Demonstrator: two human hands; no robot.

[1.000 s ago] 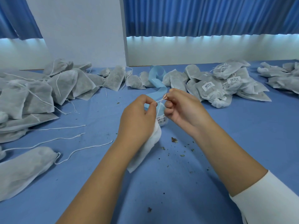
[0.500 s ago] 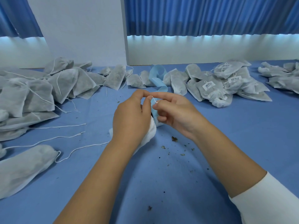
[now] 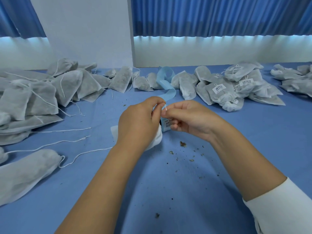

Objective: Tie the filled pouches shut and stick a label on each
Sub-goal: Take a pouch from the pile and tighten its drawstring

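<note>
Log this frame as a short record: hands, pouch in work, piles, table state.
left hand: holds the pouch, thumb and finger pinch its drawstring
right hand: pinches the drawstring
pouch: white, mostly hidden behind the left hand
label strip: pale blue, runs from the far piles to the hands
left pile: grey pouches, no labels visible
right pile: pouches bearing barcode labels
table: blue, scattered with crumbs

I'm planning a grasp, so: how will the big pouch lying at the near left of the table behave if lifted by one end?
Probably floppy: the pouch is thin fabric lying slumped and flat on the table. Likely light, since the crumbs nearby suggest a dry, loose fill that may shift. Its string would trail and could snag.
</note>
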